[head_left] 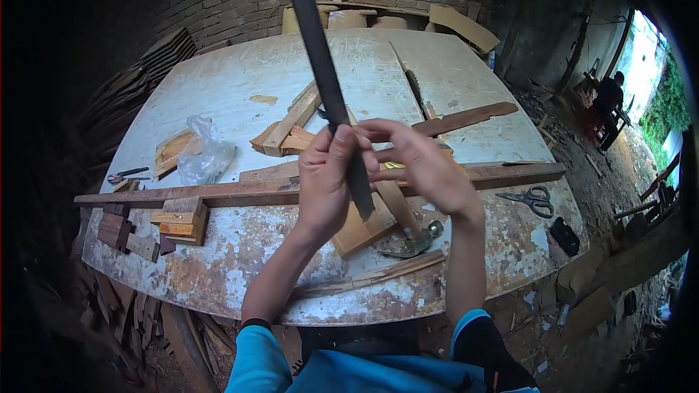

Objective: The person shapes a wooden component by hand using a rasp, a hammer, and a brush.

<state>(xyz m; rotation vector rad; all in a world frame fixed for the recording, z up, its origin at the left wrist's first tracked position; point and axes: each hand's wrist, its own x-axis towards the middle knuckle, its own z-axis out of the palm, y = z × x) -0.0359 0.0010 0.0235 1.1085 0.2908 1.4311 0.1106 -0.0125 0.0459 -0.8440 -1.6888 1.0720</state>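
Dark grey, the long strip looks flat and straight.

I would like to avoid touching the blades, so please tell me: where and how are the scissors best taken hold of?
Best by the looped handles, probably from above and the right. The scissors lie flat with the blades pointing left, so the loops are at the right end; the long beam lies just beyond, on the far side.
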